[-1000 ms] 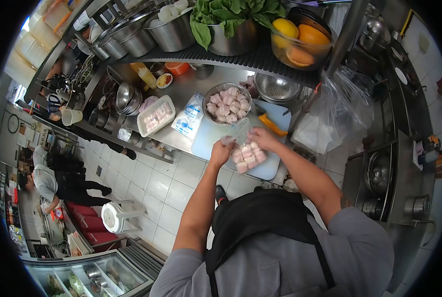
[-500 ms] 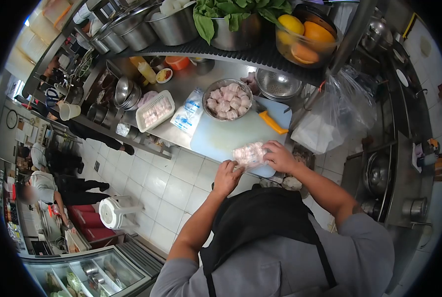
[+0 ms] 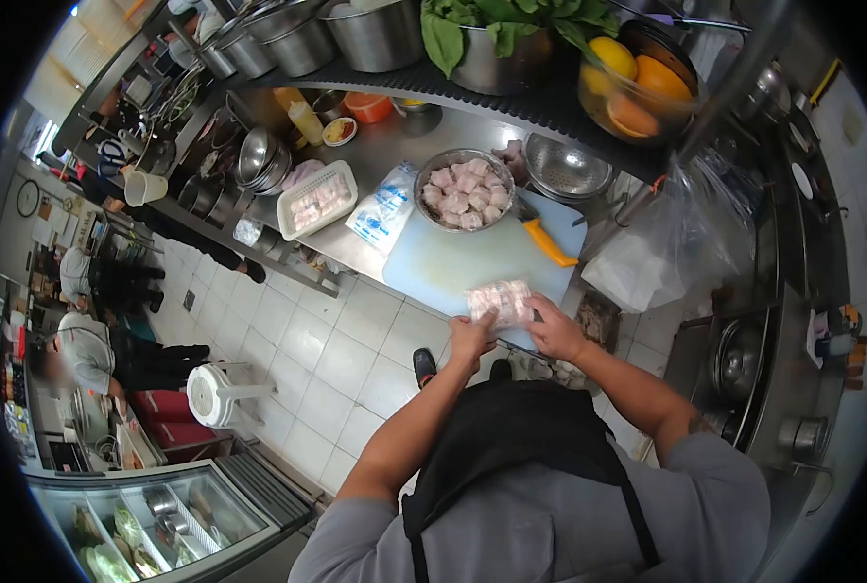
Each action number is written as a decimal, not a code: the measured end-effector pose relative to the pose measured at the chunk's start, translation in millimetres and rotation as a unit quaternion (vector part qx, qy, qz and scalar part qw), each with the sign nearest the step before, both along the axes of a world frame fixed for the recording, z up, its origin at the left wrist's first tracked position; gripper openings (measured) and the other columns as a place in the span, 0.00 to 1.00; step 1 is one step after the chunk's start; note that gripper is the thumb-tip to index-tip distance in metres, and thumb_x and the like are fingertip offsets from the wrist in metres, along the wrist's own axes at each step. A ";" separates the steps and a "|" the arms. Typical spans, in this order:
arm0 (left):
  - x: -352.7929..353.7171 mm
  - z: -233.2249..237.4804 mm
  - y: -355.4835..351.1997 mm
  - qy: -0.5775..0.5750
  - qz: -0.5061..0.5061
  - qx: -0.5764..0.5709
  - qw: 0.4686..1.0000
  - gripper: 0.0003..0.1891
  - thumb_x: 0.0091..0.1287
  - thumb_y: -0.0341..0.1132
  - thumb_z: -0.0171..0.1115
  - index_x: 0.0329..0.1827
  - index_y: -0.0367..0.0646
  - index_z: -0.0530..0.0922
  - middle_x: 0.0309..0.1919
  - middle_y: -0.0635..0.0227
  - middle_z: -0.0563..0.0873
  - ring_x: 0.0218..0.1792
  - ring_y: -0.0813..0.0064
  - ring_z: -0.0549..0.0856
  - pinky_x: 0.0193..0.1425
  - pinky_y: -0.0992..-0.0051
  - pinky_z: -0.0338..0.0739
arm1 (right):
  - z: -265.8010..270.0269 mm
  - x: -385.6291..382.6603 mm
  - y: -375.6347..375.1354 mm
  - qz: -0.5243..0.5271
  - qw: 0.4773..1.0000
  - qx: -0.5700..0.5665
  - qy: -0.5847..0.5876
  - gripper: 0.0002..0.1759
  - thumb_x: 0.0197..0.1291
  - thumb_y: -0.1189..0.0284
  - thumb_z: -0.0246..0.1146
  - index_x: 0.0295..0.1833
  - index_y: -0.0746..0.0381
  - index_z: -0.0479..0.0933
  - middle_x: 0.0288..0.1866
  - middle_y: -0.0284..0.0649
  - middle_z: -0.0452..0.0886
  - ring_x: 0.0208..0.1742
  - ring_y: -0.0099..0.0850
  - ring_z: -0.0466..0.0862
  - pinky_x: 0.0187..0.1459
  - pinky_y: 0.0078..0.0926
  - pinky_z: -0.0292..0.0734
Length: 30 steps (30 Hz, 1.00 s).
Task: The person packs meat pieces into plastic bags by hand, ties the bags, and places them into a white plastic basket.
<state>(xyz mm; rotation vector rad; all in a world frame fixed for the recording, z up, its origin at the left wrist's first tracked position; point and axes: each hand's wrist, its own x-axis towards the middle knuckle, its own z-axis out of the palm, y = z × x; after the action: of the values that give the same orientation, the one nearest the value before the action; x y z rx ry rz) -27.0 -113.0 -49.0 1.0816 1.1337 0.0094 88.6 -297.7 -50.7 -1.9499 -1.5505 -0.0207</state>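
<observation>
A clear plastic bag of pale pink meat is held at the near edge of the light blue cutting board. My left hand grips its left lower end, thumb on top. At the right end, the fingers of my right hand are closed on the plastic. Beyond the bag, a metal bowl heaped with pale meat chunks rests at the back of the board. An orange-handled knife lies to the right, its blade partly hidden by the bowl.
Left of the board are a printed plastic bag and a white basket with meat inside. A colander stands behind. Overhead, a shelf carries pots, greens and citrus. Clear plastic bags hang at right. Other people stand far left.
The bagged meat looks more compact and tilted up a little. My left hand has moved from the loose plastic edge to grip the bag itself. The camera view has shifted slightly.
</observation>
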 end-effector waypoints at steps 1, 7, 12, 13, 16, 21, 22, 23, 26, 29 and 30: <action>-0.6 -9.6 -3.9 -0.023 0.014 -0.007 1.000 0.34 0.64 0.41 0.75 0.60 0.37 0.59 0.45 0.54 0.79 0.40 0.63 0.85 0.36 0.66 0.87 | 1.3 -1.5 1.2 -0.003 1.000 0.006 0.004 0.08 0.50 0.78 0.65 0.39 0.62 0.82 0.63 0.52 0.74 0.68 0.55 0.74 0.64 0.42 0.75; -13.5 -29.8 -10.0 -0.113 0.082 -0.101 0.985 0.15 0.65 0.30 0.72 0.46 0.36 0.74 0.35 0.63 0.84 0.31 0.74 0.84 0.31 0.77 0.83 | -14.6 -1.1 9.5 -0.047 0.975 0.058 0.208 0.10 0.53 0.76 0.68 0.42 0.65 0.82 0.64 0.55 0.74 0.68 0.53 0.74 0.65 0.42 0.73; -15.5 -28.1 -11.7 -0.119 0.122 -0.199 0.965 0.09 0.67 0.29 0.68 0.43 0.38 0.77 0.34 0.66 0.84 0.31 0.75 0.83 0.34 0.78 0.83 | 28.0 24.7 47.4 -0.153 0.964 -0.018 0.218 0.33 0.56 0.67 0.72 0.67 0.62 0.73 0.67 0.56 0.74 0.69 0.53 0.72 0.68 0.43 0.69; -15.4 -26.6 -10.8 -0.114 0.121 -0.207 0.964 0.09 0.68 0.29 0.68 0.44 0.37 0.77 0.34 0.66 0.84 0.31 0.75 0.83 0.35 0.77 0.83 | 26.9 30.2 48.7 -0.133 0.960 -0.073 0.234 0.37 0.55 0.65 0.72 0.70 0.62 0.69 0.67 0.56 0.73 0.70 0.53 0.71 0.69 0.42 0.68; -18.7 -18.5 -7.5 -0.101 0.094 -0.202 0.970 0.09 0.69 0.28 0.65 0.49 0.37 0.77 0.38 0.67 0.81 0.37 0.74 0.81 0.45 0.73 0.83 | 18.5 41.0 53.0 -0.071 0.948 -0.180 0.254 0.47 0.56 0.60 0.73 0.78 0.60 0.61 0.69 0.56 0.71 0.72 0.53 0.68 0.73 0.42 0.63; -36.7 -26.9 3.3 -0.148 0.089 -0.191 0.966 0.12 0.69 0.29 0.66 0.51 0.38 0.75 0.38 0.68 0.82 0.37 0.76 0.81 0.44 0.75 0.80 | 25.4 30.6 54.4 -0.032 0.961 -0.204 0.186 0.45 0.55 0.58 0.73 0.76 0.58 0.63 0.74 0.56 0.66 0.75 0.55 0.63 0.73 0.47 0.62; -40.8 -28.5 5.2 -0.162 0.098 -0.194 0.963 0.12 0.69 0.29 0.67 0.50 0.37 0.74 0.38 0.67 0.82 0.35 0.77 0.81 0.42 0.76 0.80 | 28.5 22.6 56.0 -0.038 0.967 -0.202 0.147 0.44 0.55 0.58 0.72 0.76 0.58 0.64 0.75 0.56 0.65 0.76 0.56 0.62 0.73 0.49 0.62; -43.5 -30.3 6.1 -0.175 0.108 -0.197 0.958 0.12 0.69 0.30 0.68 0.50 0.37 0.74 0.37 0.67 0.83 0.34 0.77 0.81 0.39 0.78 0.80 | 23.6 15.9 55.3 -0.028 0.978 -0.191 0.073 0.44 0.55 0.58 0.72 0.76 0.58 0.64 0.75 0.55 0.64 0.77 0.56 0.61 0.74 0.51 0.61; -44.9 -37.5 7.1 -0.203 0.123 -0.197 0.951 0.14 0.69 0.30 0.68 0.50 0.38 0.73 0.38 0.68 0.83 0.35 0.77 0.81 0.39 0.78 0.79 | 16.2 -6.2 54.6 0.003 0.978 -0.186 -0.092 0.44 0.54 0.58 0.71 0.75 0.59 0.65 0.76 0.54 0.62 0.78 0.55 0.59 0.74 0.57 0.57; -44.9 -36.8 10.2 -0.202 0.097 -0.198 0.954 0.12 0.70 0.31 0.67 0.50 0.42 0.73 0.39 0.69 0.81 0.38 0.77 0.81 0.49 0.73 0.79 | 35.2 -32.3 63.1 0.011 0.972 -0.209 -0.109 0.44 0.53 0.60 0.70 0.74 0.60 0.65 0.75 0.53 0.64 0.79 0.54 0.60 0.75 0.60 0.54; -46.7 -40.8 12.3 -0.197 0.072 -0.196 0.958 0.12 0.69 0.31 0.67 0.50 0.41 0.73 0.39 0.70 0.82 0.38 0.77 0.81 0.49 0.73 0.79 | 34.9 -39.1 66.9 0.000 0.977 -0.192 -0.096 0.44 0.51 0.60 0.71 0.74 0.60 0.65 0.75 0.52 0.64 0.79 0.53 0.60 0.75 0.60 0.54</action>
<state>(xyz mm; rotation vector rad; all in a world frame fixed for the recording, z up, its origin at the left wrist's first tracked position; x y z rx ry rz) -73.7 -100.7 -89.8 0.6055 0.8046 0.1053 49.5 -230.8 -15.8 -2.3029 -1.7852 0.1003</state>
